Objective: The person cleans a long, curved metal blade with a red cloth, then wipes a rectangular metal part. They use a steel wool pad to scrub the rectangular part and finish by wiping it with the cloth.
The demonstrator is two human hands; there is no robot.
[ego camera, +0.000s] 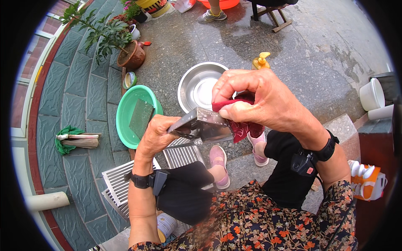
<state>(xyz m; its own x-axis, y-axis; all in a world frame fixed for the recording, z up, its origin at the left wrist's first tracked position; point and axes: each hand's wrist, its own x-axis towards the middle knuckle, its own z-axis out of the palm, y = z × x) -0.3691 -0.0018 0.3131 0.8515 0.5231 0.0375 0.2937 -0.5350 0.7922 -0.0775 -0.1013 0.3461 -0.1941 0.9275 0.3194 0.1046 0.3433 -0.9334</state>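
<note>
My left hand grips one side of a shiny metal box-like part with small perforations, held up above my feet. At its opposite end, my right hand pinches a dark red patterned cloth against the metal; some of the cloth hangs below my fingers. Beyond the hands a round stainless steel basin rests on the stone floor, partly hidden by my right hand. A green plastic basin to the left holds a flat dark panel in water. Slotted metal grilles lie beside my left forearm.
A yellow pump bottle stands behind my right hand. Potted plants and a small bowl are at the left. Another person's shoe and a wooden stool are at the top. White tubs stand at the right.
</note>
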